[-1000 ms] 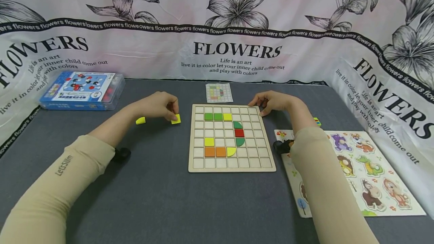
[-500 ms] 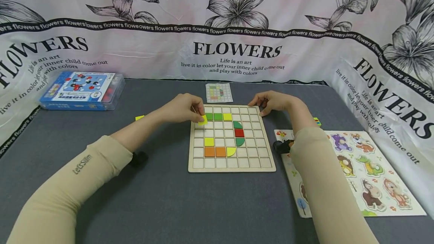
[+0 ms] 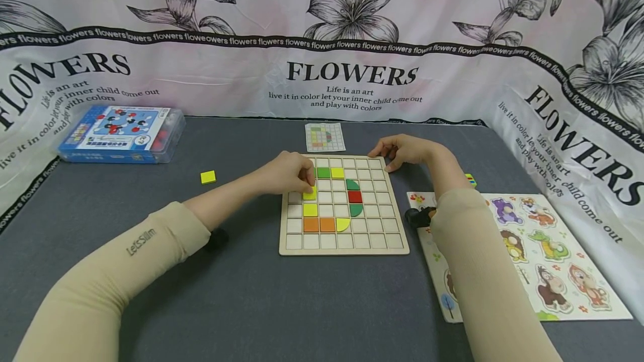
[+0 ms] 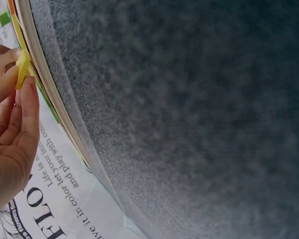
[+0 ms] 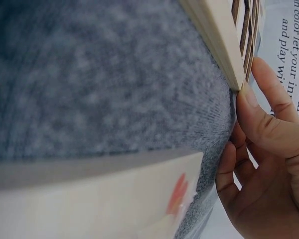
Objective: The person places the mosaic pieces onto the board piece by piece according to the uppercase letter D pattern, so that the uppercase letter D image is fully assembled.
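A wooden grid board (image 3: 347,251) lies mid-table in the head view, with green, yellow, red and orange tiles in some of its squares. Over its left part, my left hand (image 3: 285,173) pinches a yellow square tile (image 3: 309,195) between thumb and fingers. The left wrist view shows that yellow tile (image 4: 23,67) tilted, close over the board. At the far right corner, my right hand (image 3: 406,151) holds the board, thumb against its side edge (image 5: 224,55) and a finger at the far edge. Another yellow tile (image 3: 208,177) lies on the table, left of the board.
Behind the board lies a small pattern card (image 3: 325,137). A blue-and-clear plastic box (image 3: 121,134) stands at the back left. On the right, an animal puzzle board (image 3: 578,250) lies partly under my right arm, with a small multicoloured piece (image 3: 470,180) behind it.
My left hand has carried the yellow tile from the table left of the board rightward, then down over the board's left squares. My right hand has stayed at the corner.
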`<act>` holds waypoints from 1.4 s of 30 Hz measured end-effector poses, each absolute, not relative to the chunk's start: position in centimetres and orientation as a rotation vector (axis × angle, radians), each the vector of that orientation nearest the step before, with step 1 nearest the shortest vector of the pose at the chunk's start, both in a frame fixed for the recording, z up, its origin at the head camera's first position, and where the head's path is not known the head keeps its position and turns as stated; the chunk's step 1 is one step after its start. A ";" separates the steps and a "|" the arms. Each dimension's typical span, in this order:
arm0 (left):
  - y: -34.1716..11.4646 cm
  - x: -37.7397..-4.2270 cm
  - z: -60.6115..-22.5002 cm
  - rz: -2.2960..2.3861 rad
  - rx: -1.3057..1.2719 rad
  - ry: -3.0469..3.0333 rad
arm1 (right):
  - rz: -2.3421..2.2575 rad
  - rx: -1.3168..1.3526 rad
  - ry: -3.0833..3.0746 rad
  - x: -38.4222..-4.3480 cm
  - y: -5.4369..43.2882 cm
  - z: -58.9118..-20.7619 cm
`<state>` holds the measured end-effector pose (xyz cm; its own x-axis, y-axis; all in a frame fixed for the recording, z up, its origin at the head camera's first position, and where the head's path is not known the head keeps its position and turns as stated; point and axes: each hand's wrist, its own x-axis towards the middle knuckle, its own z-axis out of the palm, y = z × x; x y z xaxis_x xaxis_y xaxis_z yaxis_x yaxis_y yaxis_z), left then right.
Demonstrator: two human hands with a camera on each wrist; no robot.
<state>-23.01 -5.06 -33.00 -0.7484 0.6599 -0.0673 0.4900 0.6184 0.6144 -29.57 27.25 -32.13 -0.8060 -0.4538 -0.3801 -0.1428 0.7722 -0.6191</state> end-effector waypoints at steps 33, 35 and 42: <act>-7.0 -23.6 -32.7 0.759 1.024 2.547 | -0.798 -0.458 2.439 -29.5 27.1 -32.1; -7.9 -23.7 -32.1 0.759 1.002 2.542 | -0.796 -0.456 2.442 -29.5 27.1 -32.0; -11.9 -24.5 -30.8 0.763 0.925 2.549 | -0.800 -0.455 2.438 -29.6 27.3 -32.1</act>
